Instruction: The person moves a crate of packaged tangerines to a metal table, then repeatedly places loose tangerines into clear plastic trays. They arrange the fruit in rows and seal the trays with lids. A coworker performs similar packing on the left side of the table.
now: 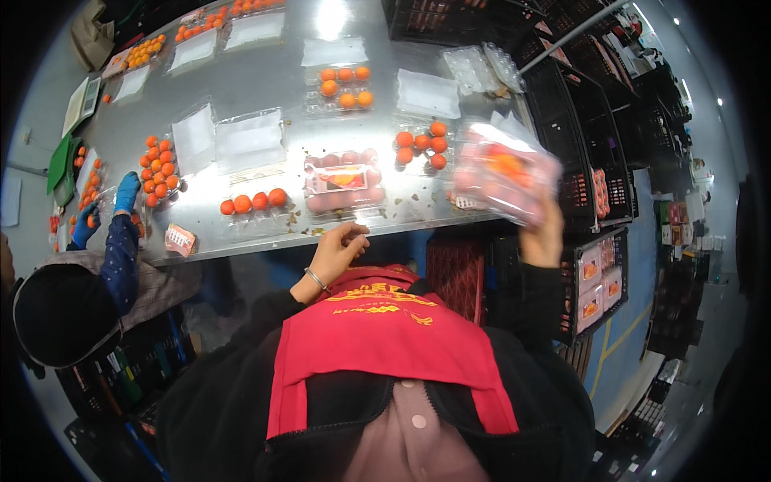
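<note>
My right hand [541, 235] grips the near right edge of a closed clear plastic clamshell [509, 169] of orange fruit. The pack is lifted, tilted and blurred, with an orange picture label showing on top. My left hand [342, 250] is loosely curled and holds nothing, close to the table's front edge. Just beyond it a closed, labelled clamshell [344, 184] of fruit lies on the metal table. To its left, a lidded tray [253, 205] stands open with a row of fruit in it. Another open tray [421, 146], partly filled, lies to the right.
Farther back is an open tray [346, 87] of fruit. Black crates [557, 132] line the table's right side, and a lower crate [593, 289] holds packed clamshells. A stack of labels [180, 240] lies at the front left. A co-worker's blue-gloved hand [127, 191] is beside piled fruit.
</note>
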Motion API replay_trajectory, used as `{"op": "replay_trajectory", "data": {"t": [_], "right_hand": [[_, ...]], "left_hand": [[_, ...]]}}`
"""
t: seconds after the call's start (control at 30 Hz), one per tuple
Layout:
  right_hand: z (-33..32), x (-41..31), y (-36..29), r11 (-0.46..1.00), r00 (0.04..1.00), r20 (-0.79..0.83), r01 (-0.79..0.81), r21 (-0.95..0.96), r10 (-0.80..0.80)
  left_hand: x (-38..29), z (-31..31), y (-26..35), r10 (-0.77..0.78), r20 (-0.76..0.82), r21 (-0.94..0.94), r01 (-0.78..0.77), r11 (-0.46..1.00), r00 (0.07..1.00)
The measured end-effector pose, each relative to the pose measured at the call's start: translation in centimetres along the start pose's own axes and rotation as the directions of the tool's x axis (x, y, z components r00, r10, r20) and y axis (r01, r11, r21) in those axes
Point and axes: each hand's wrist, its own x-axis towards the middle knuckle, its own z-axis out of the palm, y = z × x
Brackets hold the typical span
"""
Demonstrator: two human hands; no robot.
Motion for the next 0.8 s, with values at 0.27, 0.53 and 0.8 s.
{"op": "replay_trajectory", "data": {"t": [0.27, 0.53, 0.8], "right_hand": [[17.0, 1.8, 20.2, 0.879, 0.874, 0.130, -0.475, 0.025, 0.469], [15.8, 2.5, 22.6, 0.355, 0.991, 0.127, 0.102, -0.929, 0.046], [10.5, 1.0, 22.1, 0.692, 0.934, 0.310, 0.106, -0.714, 0.177]], "left_hand": [[-3.8, -4.9, -1.5, -0.122, -0.149, -0.089, 0.109, 0.990, 0.981], [-2.2, -3.7, -1.9, -0.251, -0.167, -0.280, 0.198, 0.939, 0.954], [4.0, 0.3, -6.9, -0.322, 0.067, -0.844, 0.226, 0.486, 0.944]]}}
